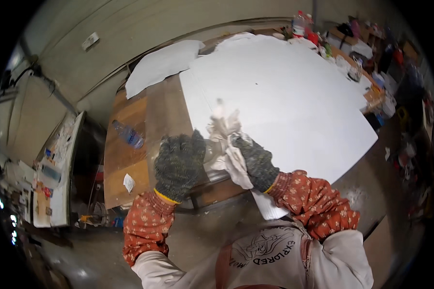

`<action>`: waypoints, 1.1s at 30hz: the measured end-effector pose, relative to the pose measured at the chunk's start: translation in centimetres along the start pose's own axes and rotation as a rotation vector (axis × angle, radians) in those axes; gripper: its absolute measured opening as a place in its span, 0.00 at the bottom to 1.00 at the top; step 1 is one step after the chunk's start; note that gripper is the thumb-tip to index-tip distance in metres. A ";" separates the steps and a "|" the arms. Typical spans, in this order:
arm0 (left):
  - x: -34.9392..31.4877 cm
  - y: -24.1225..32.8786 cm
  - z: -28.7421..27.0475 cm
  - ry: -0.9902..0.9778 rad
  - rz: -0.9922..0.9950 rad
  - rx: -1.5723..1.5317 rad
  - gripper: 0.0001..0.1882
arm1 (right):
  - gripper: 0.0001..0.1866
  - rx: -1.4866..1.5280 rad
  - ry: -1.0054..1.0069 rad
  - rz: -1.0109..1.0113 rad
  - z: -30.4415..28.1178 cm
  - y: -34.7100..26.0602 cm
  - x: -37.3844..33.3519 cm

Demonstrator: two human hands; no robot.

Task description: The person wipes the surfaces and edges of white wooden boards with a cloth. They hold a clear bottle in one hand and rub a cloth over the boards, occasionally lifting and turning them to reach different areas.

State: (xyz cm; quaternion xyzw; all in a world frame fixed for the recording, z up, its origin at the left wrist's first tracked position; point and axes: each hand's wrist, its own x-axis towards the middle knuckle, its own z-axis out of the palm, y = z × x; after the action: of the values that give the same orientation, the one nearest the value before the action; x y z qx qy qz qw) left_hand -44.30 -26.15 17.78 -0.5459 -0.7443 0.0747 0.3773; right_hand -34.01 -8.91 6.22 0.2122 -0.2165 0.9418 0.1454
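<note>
Both my hands wear dark knitted gloves with yellow cuffs, under red flowered sleeve covers. My right hand (256,163) is closed round a crumpled off-white cloth (235,161), whose loose, slightly blurred upper end sticks up over the white sheet. My left hand (180,161) is beside it with its back showing and its fingers curled. A pale, see-through thing lies between that hand and the cloth; its kind is unclear. Under the hands, a large white sheet (284,106) covers much of the wooden table (164,111).
A clear plastic bottle (128,134) lies on the table's left part, with a white scrap (128,183) nearer me. Another white piece (161,62) lies at the far left corner. Bottles and bags clutter (352,62) the far right edge. A cluttered side bench (60,183) stands left.
</note>
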 end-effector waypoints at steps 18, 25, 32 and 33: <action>-10.4 -5.0 17.1 0.024 -1.027 -1.189 0.23 | 0.24 -0.938 0.492 -0.016 4.1 -7.6 1.5; -12.8 -3.6 20.5 0.142 -1.003 -1.120 0.24 | 0.24 -2.479 -0.242 0.016 0.5 -5.7 6.5; -14.4 -2.1 17.1 0.147 -0.963 -0.840 0.28 | 0.22 -2.659 -0.375 0.367 -6.5 -1.4 27.2; -13.6 -1.8 16.0 0.081 -1.059 -0.990 0.29 | 0.23 -2.709 -0.447 0.276 -8.4 -2.1 29.6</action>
State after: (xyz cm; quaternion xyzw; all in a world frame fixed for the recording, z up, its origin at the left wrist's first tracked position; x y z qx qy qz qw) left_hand -54.33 -33.87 0.98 -0.2216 -0.8409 -0.4838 0.0986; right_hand -61.78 2.25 13.78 0.0285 -0.9928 -0.0495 0.1051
